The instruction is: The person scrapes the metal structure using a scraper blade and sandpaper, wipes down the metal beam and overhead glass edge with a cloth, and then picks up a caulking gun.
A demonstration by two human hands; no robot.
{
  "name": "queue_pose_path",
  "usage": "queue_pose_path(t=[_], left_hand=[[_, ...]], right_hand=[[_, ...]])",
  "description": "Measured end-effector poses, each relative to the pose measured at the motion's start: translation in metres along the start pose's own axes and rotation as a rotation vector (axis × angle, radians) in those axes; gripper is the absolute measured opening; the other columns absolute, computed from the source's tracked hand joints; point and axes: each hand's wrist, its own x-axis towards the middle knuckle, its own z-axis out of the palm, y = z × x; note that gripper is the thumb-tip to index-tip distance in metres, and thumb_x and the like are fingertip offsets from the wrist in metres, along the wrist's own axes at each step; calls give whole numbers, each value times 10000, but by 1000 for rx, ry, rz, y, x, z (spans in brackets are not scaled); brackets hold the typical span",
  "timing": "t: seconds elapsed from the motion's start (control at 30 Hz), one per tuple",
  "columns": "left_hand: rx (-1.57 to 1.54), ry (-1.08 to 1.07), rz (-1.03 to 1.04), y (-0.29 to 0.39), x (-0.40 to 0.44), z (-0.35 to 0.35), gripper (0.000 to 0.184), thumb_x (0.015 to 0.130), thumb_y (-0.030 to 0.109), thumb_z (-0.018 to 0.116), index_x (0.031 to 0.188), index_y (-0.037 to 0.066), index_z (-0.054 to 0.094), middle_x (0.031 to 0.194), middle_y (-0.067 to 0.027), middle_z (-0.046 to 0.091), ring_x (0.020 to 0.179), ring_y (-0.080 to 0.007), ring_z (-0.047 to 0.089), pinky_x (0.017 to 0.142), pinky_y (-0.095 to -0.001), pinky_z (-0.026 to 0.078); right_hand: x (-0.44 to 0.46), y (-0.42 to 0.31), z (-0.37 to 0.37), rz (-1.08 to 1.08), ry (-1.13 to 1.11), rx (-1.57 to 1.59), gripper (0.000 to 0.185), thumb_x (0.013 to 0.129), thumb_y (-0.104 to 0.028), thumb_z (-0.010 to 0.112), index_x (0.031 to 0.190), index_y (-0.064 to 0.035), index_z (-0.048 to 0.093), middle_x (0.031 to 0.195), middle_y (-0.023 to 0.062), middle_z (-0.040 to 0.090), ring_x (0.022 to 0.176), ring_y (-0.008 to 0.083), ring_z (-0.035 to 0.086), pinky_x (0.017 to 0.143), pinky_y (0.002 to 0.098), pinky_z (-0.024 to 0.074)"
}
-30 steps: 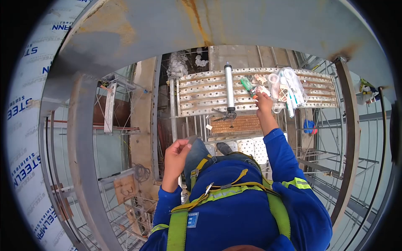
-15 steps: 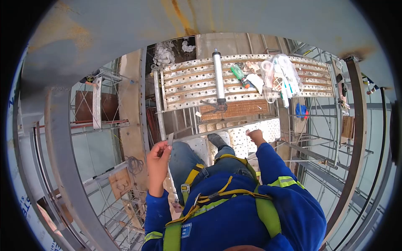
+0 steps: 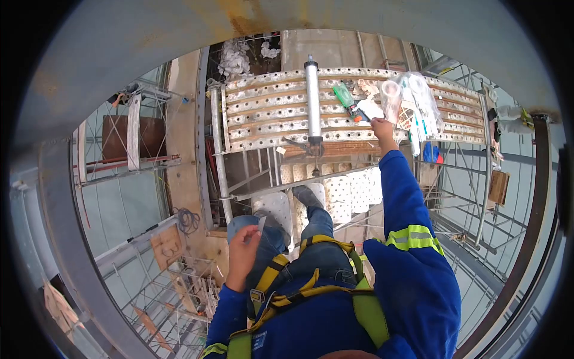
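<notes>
My left hand [image 3: 242, 254] is raised over my thigh, its fingers pinching a small flat grey blade-like piece [image 3: 262, 223]. My right hand [image 3: 382, 128] reaches onto the perforated metal platform [image 3: 269, 103], its fingers closed at the lower edge of a white cloth or paper [image 3: 371, 108]; whether it grips this is too small to tell. Just left of those fingers lie a green bottle-like item [image 3: 343, 95] and a dark tool with an orange tip [image 3: 357, 116]. A clear plastic bag [image 3: 422, 102] with white tubes is to the right. A silver caulking gun [image 3: 313, 102] lies across the platform.
A grey steel beam [image 3: 78, 227] curves down the left, and a brown steel post [image 3: 534, 215] stands at the right. Scaffold tubes and braces surround the platform. Perforated steps [image 3: 339, 194] lie below it, near my boot [image 3: 307, 196]. A coiled cable [image 3: 188, 221] hangs at left.
My right hand moved away from the items on the platform, down over the steps, then back up to the white cloth or paper. My left hand still holds the grey piece, now lower. The view has shifted.
</notes>
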Motion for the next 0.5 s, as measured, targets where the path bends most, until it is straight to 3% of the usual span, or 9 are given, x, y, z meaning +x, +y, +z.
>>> queue_pose_path(t=[0.03,0.07,0.13,0.17,0.27,0.33,0.37,0.47,0.5], left_hand=[[-41,1,-50,0,4,1,173,927,94,692,1061,-14,690,946,-58,714,864,-111,639,785,-260,500],[-50,5,-48,-3,7,3,173,927,94,692,1061,-14,690,946,-58,714,864,-111,639,785,-260,500],[16,9,-38,-7,16,9,217,935,87,679,1134,2,662,896,-24,682,820,-89,612,744,-252,491],[8,15,-42,-6,21,14,217,935,87,679,1134,2,662,896,-24,682,820,-89,612,744,-252,491],[-44,29,-19,-1,24,27,329,940,69,662,1259,21,595,844,-3,631,776,-84,579,723,-253,477],[-43,32,4,-2,25,34,427,944,50,644,1353,43,521,819,14,582,752,-77,550,712,-249,461],[-42,38,-4,-4,25,37,427,944,50,644,1353,43,521,819,14,582,752,-77,550,712,-249,461],[-24,-10,-101,-7,18,40,435,946,45,639,1363,44,513,829,14,576,759,-70,546,722,-239,455],[-32,-22,-81,-6,20,47,430,950,46,634,1363,45,515,829,16,572,763,-68,546,721,-237,454]], right_hand=[[19,38,8,-247,98,-255,265,848,-244,722,957,-10,781,814,119,752,769,212,696,734,348,543],[31,61,12,-238,77,-442,266,837,-268,720,1008,-78,794,871,144,764,797,276,724,800,381,555],[28,67,15,-313,30,-887,271,838,-273,700,1057,-149,800,995,173,757,1093,299,682,932,430,529],[28,68,18,-320,25,-893,271,838,-273,700,1057,-149,800,995,173,757,1093,299,682,932,430,529],[26,60,26,-163,-55,-906,368,844,-270,680,1196,-188,752,1382,185,602,1394,355,443,1074,528,437],[23,40,30,8,-162,-967,537,886,-202,589,1423,-225,583,1698,67,27,1493,377,253,1168,555,333],[28,43,32,11,-165,-976,596,893,-162,551,1486,-172,493,1690,80,106,1512,364,218,1168,571,323],[42,56,34,-17,-168,-977,598,888,-142,541,1482,-120,484,1693,66,102,1520,341,207,1164,584,325],[46,60,32,-55,-125,-978,521,882,-102,527,1402,-58,543,1639,153,254,1467,344,333,1147,529,372]])
